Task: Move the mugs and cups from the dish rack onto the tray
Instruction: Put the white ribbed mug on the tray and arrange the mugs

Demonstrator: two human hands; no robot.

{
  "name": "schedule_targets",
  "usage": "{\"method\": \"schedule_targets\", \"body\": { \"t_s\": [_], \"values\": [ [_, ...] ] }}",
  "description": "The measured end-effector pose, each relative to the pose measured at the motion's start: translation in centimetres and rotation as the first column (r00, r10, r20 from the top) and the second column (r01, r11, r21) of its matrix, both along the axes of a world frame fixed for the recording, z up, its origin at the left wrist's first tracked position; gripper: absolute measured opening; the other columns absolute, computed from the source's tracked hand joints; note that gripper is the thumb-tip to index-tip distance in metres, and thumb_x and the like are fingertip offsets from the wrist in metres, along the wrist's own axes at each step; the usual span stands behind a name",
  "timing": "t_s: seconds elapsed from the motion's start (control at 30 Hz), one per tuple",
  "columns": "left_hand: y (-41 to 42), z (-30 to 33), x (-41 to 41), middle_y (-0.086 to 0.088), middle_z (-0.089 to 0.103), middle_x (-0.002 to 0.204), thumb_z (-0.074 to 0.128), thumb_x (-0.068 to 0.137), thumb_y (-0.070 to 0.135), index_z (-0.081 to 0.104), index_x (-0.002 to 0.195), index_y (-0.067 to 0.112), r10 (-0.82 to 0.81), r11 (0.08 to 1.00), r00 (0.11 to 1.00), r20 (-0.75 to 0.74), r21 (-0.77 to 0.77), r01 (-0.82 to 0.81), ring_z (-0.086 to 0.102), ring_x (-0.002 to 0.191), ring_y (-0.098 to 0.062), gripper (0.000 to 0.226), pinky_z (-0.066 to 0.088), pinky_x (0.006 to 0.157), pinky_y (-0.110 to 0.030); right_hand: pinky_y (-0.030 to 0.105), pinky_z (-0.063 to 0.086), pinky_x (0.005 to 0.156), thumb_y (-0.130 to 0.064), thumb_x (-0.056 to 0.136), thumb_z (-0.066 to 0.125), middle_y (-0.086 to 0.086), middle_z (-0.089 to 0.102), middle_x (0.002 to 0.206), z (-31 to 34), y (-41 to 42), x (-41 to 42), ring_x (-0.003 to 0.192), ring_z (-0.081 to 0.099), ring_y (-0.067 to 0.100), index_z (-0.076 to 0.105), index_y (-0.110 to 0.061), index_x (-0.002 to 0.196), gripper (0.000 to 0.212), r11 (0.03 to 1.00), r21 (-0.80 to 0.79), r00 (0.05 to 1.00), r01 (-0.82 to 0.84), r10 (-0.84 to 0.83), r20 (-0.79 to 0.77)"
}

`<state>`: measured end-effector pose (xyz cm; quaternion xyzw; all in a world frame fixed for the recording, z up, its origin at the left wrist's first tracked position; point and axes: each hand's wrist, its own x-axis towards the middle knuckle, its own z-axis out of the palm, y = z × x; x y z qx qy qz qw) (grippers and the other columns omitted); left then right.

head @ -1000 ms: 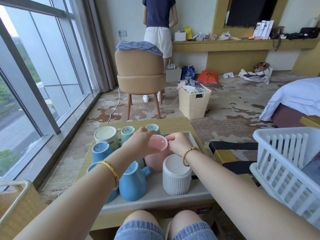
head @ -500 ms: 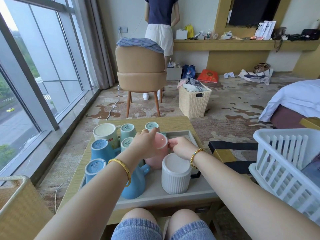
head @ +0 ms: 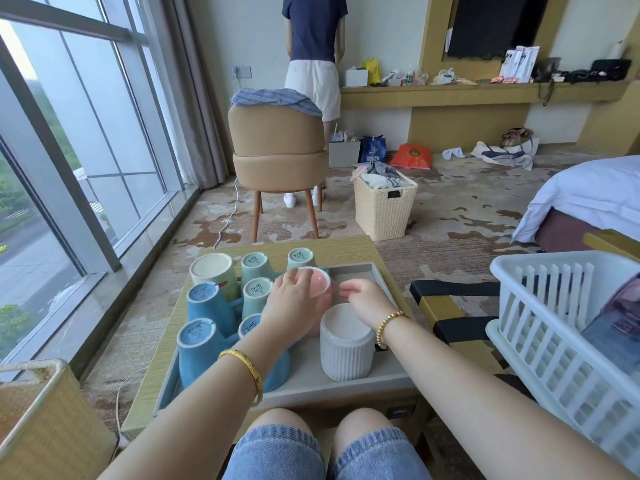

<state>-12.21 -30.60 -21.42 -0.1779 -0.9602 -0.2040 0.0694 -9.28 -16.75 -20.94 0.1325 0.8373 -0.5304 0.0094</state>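
left grip [head: 294,299] clasps pink mug [head: 320,284] upside-down in tray [head: 379,275] among mugs; right grip [head: 365,301] loose, empty.

left hand [head: 294,299] curls over upturned pink mug [head: 320,289] on grey tray [head: 377,375]. right hand [head: 365,299] just beside mug, fingers relaxed, holding nothing. white ribbed cup [head: 346,344] upside down near tray's front right. blue mugs [head: 202,344] and green mugs [head: 258,292] inverted at left, cream mug [head: 213,270] at far left corner. white dish rack [head: 561,337] at right. tan chair [head: 278,150] and wicker basket [head: 384,206] beyond table [head: 346,249].
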Motion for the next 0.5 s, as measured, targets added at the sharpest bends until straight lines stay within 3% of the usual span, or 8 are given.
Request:
{"method": "schedule_targets", "body": {
  "t_s": [0.13, 0.23, 0.37, 0.5],
  "values": [
    [0.9, 0.3, 2.8, -0.013, 0.041, 0.141, 0.052, 0.091, 0.033, 0.040, 0.135, 0.010, -0.175, 0.985, 0.982, 0.066, 0.016, 0.174, 0.038, 0.128, -0.030, 0.050, 0.031, 0.105, -0.037, 0.031, 0.035, 0.104, 0.005, 0.091, 0.033, 0.011, 0.054, 0.135, -0.4, -0.2, 2.2, 0.126, 0.048, 0.023, 0.049, -0.005, 0.131, 0.044, 0.992, -0.030, 0.991, 0.119, -0.120, -0.053],
    [1.6, 0.0, 4.5, -0.012, 0.038, 0.145, 0.058, 0.087, 0.038, 0.033, 0.141, 0.010, -0.220, 0.975, 0.967, 0.129, 0.049, 0.215, 0.036, 0.133, -0.027, 0.065, 0.029, 0.110, -0.037, 0.033, 0.037, 0.107, 0.007, 0.089, 0.034, 0.010, 0.047, 0.141, -0.9, -0.6, 4.2, 0.131, 0.044, 0.023, 0.044, -0.009, 0.136, 0.050, 0.985, -0.023, 0.979, 0.173, -0.175, -0.101],
    [2.2, -0.1, 5.9, -0.008, 0.033, 0.150, 0.062, 0.082, 0.046, 0.029, 0.143, 0.011, -0.209, 0.978, 0.962, 0.176, 0.023, 0.208, 0.028, 0.139, -0.023, 0.077, 0.021, 0.114, -0.032, 0.035, 0.038, 0.105, -0.006, 0.096, 0.036, 0.006, 0.041, 0.145, -1.9, -0.8, 6.5, 0.133, 0.040, 0.025, 0.038, -0.015, 0.140, 0.045, 0.965, 0.046, 0.960, 0.257, -0.250, -0.126],
    [2.5, 0.7, 5.9, -0.008, 0.034, 0.149, 0.059, 0.082, 0.052, 0.026, 0.144, 0.017, -0.209, 0.975, 0.947, 0.242, -0.028, 0.222, 0.030, 0.137, -0.028, 0.079, 0.025, 0.113, -0.037, 0.032, 0.041, 0.097, -0.012, 0.097, 0.036, 0.007, 0.049, 0.138, -2.3, -0.7, 8.1, 0.124, 0.048, 0.024, 0.043, -0.016, 0.137, 0.041, 0.978, 0.124, 0.974, 0.168, -0.145, -0.174]
  ]
}}
